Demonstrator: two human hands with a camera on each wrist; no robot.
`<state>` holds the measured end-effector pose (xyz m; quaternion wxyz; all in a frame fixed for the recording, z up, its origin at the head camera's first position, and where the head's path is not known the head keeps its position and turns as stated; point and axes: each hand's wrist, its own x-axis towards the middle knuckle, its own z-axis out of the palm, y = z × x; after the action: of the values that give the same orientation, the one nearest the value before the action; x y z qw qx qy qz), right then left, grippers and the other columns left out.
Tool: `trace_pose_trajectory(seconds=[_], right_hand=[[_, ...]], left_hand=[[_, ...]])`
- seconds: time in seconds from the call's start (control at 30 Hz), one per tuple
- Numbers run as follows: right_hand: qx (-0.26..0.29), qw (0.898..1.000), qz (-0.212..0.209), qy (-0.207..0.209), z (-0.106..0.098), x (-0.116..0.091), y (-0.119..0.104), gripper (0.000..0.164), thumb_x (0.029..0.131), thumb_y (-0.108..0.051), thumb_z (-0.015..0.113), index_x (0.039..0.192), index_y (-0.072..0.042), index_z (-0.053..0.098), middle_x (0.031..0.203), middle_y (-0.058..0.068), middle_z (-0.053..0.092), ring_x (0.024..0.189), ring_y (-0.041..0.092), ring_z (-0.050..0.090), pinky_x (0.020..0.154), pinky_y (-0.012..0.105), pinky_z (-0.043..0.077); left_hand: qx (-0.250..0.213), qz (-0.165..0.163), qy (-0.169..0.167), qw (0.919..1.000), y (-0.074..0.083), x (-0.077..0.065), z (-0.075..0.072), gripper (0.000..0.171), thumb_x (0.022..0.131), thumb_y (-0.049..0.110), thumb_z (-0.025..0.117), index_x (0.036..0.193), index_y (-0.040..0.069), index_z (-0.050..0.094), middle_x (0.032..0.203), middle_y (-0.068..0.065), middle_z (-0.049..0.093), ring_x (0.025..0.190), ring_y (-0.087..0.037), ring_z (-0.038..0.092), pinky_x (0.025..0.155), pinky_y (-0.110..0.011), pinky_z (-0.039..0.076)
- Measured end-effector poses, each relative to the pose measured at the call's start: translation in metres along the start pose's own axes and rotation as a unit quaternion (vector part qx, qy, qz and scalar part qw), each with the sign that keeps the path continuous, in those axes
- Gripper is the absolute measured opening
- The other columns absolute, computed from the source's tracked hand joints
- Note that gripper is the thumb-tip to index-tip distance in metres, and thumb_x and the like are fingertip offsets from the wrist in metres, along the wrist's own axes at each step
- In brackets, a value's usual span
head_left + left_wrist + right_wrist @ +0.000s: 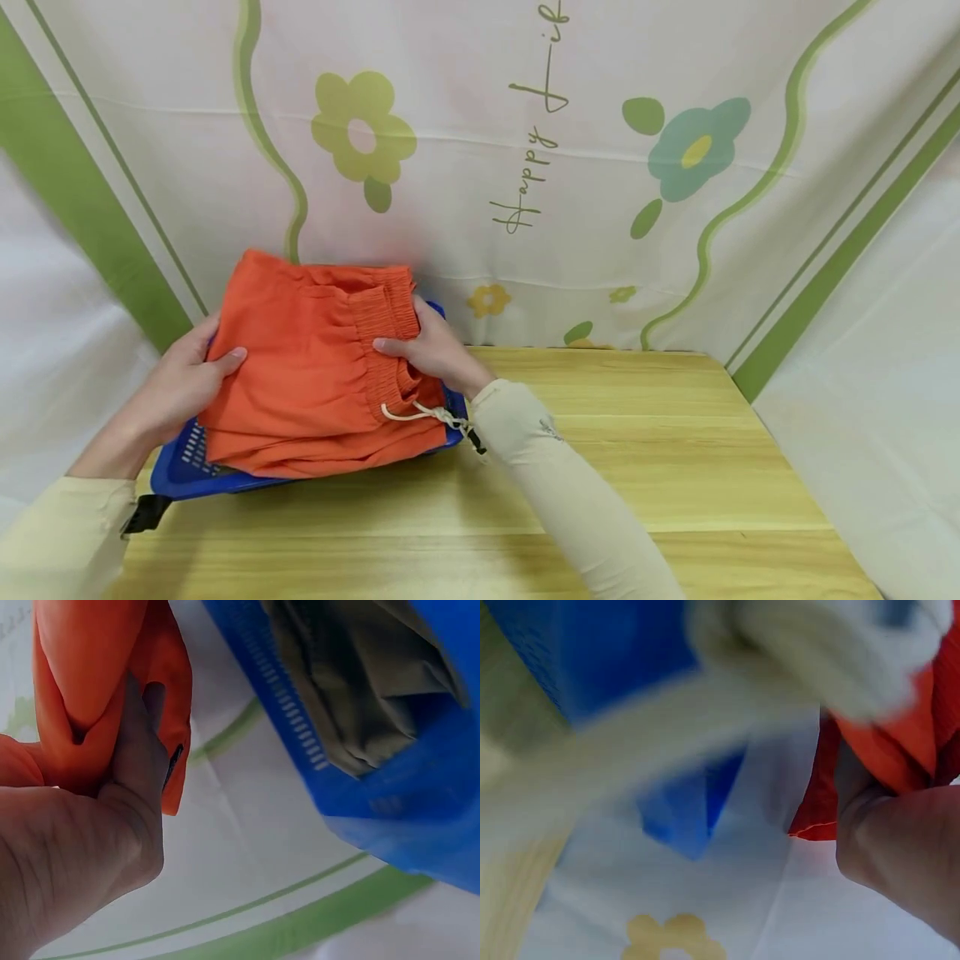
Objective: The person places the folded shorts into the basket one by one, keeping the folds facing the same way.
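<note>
Folded orange drawstring shorts [300, 358] are held above a blue plastic basket [180, 479] in the head view. My left hand [183, 379] grips their left edge, thumb on top and fingers underneath. At the gathered elastic waistband, my right hand [438, 346] pinches the cloth with its thumb over the front. A pale knotted drawstring [427, 411] hangs from the waist near the right wrist. Inside the basket, the left wrist view shows olive-brown folded cloth [367, 690]. The shorts hide most of the basket in the head view.
The basket stands on a light wooden table [637, 450], toward its left side. A white curtain [465, 100] with printed flowers and lettering rises behind the table. More white cloth [885, 400] hangs at the right side.
</note>
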<state>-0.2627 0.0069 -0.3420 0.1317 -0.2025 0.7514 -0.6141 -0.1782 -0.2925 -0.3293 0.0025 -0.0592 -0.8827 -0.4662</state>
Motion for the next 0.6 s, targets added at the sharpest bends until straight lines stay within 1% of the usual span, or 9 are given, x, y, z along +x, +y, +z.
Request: trace_pose_trajectory(seconds=[0.07,0.17,0.23,0.3,0.33,0.37,0.47,0.53,0.6], right_hand=[[-0.003,1.0,0.009,0.0,0.004,0.004,0.003,0.063,0.093,-0.012,0.076,0.147,-0.021,0.045,0.118,0.003,0.064,0.1,0.018,0.067,0.086,0.036,0.056],[-0.011,1.0,0.024,-0.001,0.008,0.009,0.007,0.062,0.093,-0.011,0.075,0.146,-0.019,0.046,0.117,0.002,0.064,0.098,0.017,0.067,0.085,0.035,0.056],[-0.021,0.999,0.036,-0.001,0.01,0.011,0.01,0.06,0.092,-0.01,0.076,0.145,-0.017,0.047,0.115,0.001,0.064,0.096,0.017,0.067,0.085,0.035,0.056],[-0.041,0.998,0.046,0.0,0.011,0.012,0.013,0.059,0.092,-0.01,0.076,0.143,-0.015,0.048,0.114,0.001,0.064,0.097,0.016,0.065,0.086,0.035,0.056],[-0.052,0.997,0.05,0.0,0.012,0.012,0.014,0.059,0.091,-0.01,0.077,0.143,-0.014,0.048,0.114,0.001,0.063,0.098,0.017,0.064,0.087,0.035,0.055],[-0.066,0.996,0.056,0.0,0.013,0.013,0.015,0.061,0.091,-0.01,0.078,0.143,-0.013,0.047,0.115,0.002,0.063,0.099,0.018,0.063,0.089,0.036,0.054],[-0.112,0.991,0.07,-0.002,0.015,0.013,0.017,0.072,0.089,-0.011,0.08,0.15,-0.012,0.042,0.126,0.005,0.06,0.109,0.02,0.058,0.097,0.037,0.049],[-0.132,0.988,0.079,-0.003,0.016,0.013,0.018,0.08,0.089,-0.012,0.08,0.155,-0.012,0.036,0.135,0.006,0.057,0.117,0.022,0.056,0.102,0.038,0.046],[-0.143,0.986,0.083,-0.007,0.017,0.013,0.017,0.083,0.089,-0.011,0.08,0.157,-0.012,0.033,0.138,0.007,0.055,0.12,0.022,0.055,0.103,0.038,0.046]], left_hand=[[0.001,-0.012,-0.008,0.9999,-0.003,0.002,-0.001,0.065,0.111,0.018,0.037,0.164,0.017,0.0,0.158,-0.036,0.019,0.134,-0.053,0.032,0.096,-0.039,0.044],[0.005,-0.026,-0.022,0.9994,-0.009,0.004,-0.002,0.065,0.111,0.017,0.036,0.164,0.014,-0.002,0.157,-0.038,0.019,0.133,-0.054,0.033,0.095,-0.053,0.043],[0.01,-0.031,-0.031,0.999,-0.012,0.006,-0.002,0.065,0.111,0.016,0.036,0.164,0.012,-0.002,0.156,-0.039,0.021,0.132,-0.054,0.035,0.092,-0.047,0.046],[0.013,-0.035,-0.039,0.9985,-0.017,0.007,-0.002,0.066,0.111,0.015,0.037,0.163,0.01,-0.002,0.156,-0.039,0.02,0.132,-0.054,0.035,0.091,-0.045,0.047],[0.012,-0.038,-0.044,0.9982,-0.019,0.008,-0.002,0.066,0.111,0.014,0.037,0.163,0.009,-0.003,0.157,-0.039,0.018,0.133,-0.054,0.033,0.093,-0.049,0.046],[0.012,-0.042,-0.049,0.9978,-0.021,0.008,-0.002,0.067,0.111,0.014,0.037,0.163,0.008,-0.004,0.157,-0.04,0.016,0.133,-0.055,0.033,0.094,-0.051,0.046],[0.008,-0.053,-0.064,0.9965,-0.026,0.008,-0.002,0.068,0.11,0.013,0.037,0.162,0.006,-0.006,0.158,-0.041,0.01,0.135,-0.057,0.028,0.098,-0.064,0.039],[0.007,-0.056,-0.071,0.9959,-0.028,0.007,-0.001,0.068,0.11,0.012,0.037,0.162,0.005,-0.006,0.157,-0.041,0.009,0.135,-0.058,0.028,0.1,-0.067,0.037],[0.006,-0.056,-0.074,0.9957,-0.03,0.007,-0.002,0.068,0.11,0.011,0.038,0.161,0.004,-0.006,0.158,-0.041,0.009,0.136,-0.058,0.027,0.101,-0.069,0.036]])
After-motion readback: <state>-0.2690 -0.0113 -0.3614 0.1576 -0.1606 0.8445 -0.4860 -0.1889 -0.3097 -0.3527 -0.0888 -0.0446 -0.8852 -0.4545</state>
